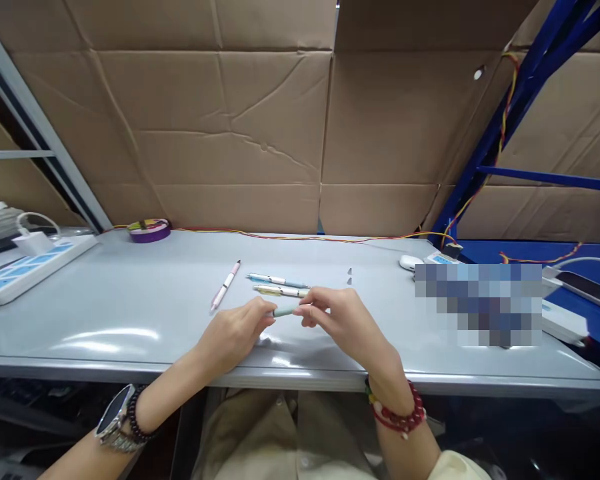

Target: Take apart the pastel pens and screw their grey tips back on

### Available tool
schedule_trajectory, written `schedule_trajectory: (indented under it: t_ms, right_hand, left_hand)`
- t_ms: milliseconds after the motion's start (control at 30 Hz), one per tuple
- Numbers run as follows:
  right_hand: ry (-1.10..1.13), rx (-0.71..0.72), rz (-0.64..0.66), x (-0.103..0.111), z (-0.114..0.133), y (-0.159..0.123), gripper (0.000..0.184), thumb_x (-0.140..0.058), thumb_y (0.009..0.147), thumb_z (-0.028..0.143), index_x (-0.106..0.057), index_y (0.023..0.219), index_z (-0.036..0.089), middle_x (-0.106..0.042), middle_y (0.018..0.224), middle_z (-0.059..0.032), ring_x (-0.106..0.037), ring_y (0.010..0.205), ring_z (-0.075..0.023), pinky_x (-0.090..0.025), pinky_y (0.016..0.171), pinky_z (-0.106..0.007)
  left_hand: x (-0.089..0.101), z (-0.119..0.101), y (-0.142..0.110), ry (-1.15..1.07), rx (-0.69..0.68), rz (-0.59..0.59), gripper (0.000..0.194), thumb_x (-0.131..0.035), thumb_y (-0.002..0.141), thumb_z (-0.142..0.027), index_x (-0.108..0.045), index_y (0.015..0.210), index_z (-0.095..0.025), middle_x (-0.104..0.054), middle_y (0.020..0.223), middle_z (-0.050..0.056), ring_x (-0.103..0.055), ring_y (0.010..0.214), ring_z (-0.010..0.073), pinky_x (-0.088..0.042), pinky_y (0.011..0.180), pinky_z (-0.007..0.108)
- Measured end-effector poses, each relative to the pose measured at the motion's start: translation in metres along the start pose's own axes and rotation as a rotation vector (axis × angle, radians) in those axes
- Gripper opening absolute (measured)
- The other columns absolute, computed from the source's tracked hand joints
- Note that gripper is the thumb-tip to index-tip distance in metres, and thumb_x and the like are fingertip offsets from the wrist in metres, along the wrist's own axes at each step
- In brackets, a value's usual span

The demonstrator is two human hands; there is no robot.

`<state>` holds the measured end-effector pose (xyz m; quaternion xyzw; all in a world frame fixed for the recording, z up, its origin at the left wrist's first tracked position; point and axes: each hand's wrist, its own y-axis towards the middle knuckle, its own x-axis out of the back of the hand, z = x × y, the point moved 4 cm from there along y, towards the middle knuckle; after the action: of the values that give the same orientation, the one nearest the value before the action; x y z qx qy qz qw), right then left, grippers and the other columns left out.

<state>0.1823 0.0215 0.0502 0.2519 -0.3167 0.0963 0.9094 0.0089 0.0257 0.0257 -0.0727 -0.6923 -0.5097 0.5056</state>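
Note:
Between my two hands, just above the table, is a pale green pen (284,311). My left hand (240,330) pinches its left end, and my right hand (337,320) has its fingertips closed on the right end, which they hide. Right behind them lie a yellow-and-white pen (280,291) and a blue-and-white pen (273,280), roughly side by side. A pink pen (226,287) rests at a slant to the left of these. Two small dark pointed pieces (349,276) sit to the right, beyond my right hand.
A purple roll of tape (150,231) stands at the back left. Power strips (35,267) lie at the left edge and right side. Red and yellow wires (280,236) run along the back under cardboard (230,133). A white earbud case (410,263) is near a blurred patch.

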Motion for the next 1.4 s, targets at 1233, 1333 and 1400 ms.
schedule_trajectory:
  t_ms: [1233,1333,1400]
  right_hand:
    - [0.254,0.256,-0.304,0.015,0.013,-0.006,0.010,-0.068,0.076,0.028,-0.062,0.077,0.021,-0.067,0.074,0.0008,-0.064,0.069,-0.0148,-0.050,0.063,-0.026]
    - [0.227,0.272,-0.311,0.015,0.013,-0.006,0.009,-0.067,0.078,0.028,-0.062,0.079,0.021,-0.067,0.075,0.0002,-0.063,0.069,-0.0149,-0.050,0.063,-0.026]
    - [0.213,0.226,-0.304,0.015,0.012,-0.006,0.010,-0.067,0.078,0.029,-0.061,0.078,0.020,-0.066,0.072,0.0003,-0.062,0.067,-0.0146,-0.049,0.059,-0.025]
  left_hand:
    - [0.050,0.030,0.000,-0.721,0.514,0.072,0.020,-0.051,0.086,-0.035,-0.061,0.084,-0.018,-0.044,0.050,-0.005,-0.038,0.039,0.0070,-0.034,0.037,0.017]
    - [0.052,0.027,0.002,-0.720,0.527,0.061,0.018,-0.051,0.086,-0.035,-0.059,0.089,-0.018,-0.041,0.049,-0.006,-0.036,0.040,0.0069,-0.031,0.036,0.017]
    - [0.055,0.024,0.002,-0.673,0.513,0.026,0.014,-0.055,0.084,-0.033,-0.058,0.088,-0.020,-0.047,0.052,-0.005,-0.039,0.042,0.0077,-0.032,0.037,0.017]
